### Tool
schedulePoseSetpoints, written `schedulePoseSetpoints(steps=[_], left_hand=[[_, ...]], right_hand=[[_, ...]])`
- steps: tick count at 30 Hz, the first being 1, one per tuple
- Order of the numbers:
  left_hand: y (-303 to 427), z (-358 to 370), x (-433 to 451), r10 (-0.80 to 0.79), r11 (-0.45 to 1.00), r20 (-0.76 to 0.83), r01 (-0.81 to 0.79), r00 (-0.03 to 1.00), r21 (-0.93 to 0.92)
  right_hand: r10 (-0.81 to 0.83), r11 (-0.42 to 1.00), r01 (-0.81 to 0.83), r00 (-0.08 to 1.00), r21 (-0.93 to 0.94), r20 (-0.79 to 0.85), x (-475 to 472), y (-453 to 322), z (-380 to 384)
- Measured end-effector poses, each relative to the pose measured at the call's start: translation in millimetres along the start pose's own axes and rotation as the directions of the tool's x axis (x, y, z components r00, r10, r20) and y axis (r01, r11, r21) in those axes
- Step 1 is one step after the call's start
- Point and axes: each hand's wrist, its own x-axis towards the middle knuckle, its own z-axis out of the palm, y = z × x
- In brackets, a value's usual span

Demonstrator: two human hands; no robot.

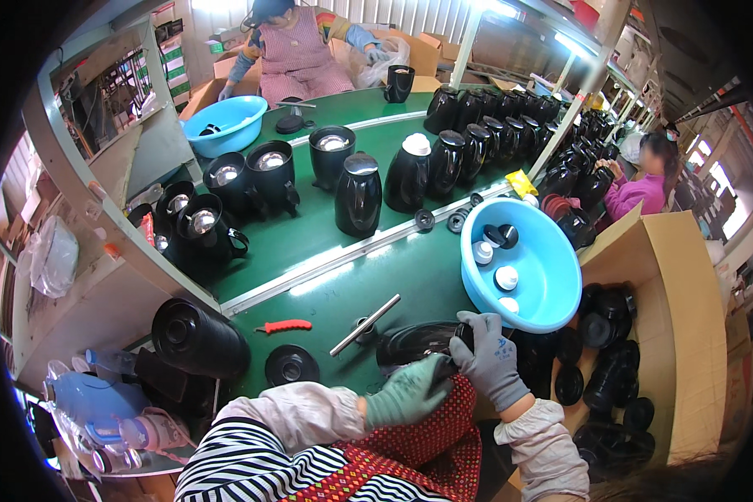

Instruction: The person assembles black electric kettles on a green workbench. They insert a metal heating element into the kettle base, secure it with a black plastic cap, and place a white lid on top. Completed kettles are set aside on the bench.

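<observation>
Both my hands wear grey work gloves and meet at a glossy black plastic pot body (417, 342) lying on its side at the bench's near edge. My left hand (411, 389), palm side in shadow, grips a dark part at the body's near end. The fingers of my right hand (489, 354) close on a black piece at its right end. Left of the body, a metal rod (365, 325) rests slantwise over a small black ring. Further left are a red-handled hook knife (287, 325) and a round black plastic lid (292, 366).
A blue basin (539, 270) with white and black stoppers stands right, beside an open cardboard box (684, 314) of black parts. Black jugs (359, 197) line the green conveyor. Stacked black lids (197, 339) lie left. One person (301, 56) sits opposite; another (646, 182) works at the right.
</observation>
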Motion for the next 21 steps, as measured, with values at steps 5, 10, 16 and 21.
schedulePoseSetpoints(steps=[5,10,16,21], left_hand=[[2,12,5,0.076,0.996,-0.084,-0.072,0.994,0.043],[-5,-54,0,-0.092,0.991,-0.262,0.061,0.961,-0.123],[-64,-129,28,-0.034,0.995,-0.729,-0.047,0.683,-0.09],[-204,-188,113,-0.104,0.995,-0.845,0.051,0.525,-0.091]], right_hand=[[0.279,0.96,-0.279,0.96,-0.035,-0.004,10,-17,4],[-0.088,0.958,0.149,0.965,0.245,-0.247,-2,-28,-3],[0.191,0.82,-0.089,0.974,0.566,-0.124,-51,-21,26],[0.105,0.847,-0.117,0.993,0.519,0.053,-69,-20,53]])
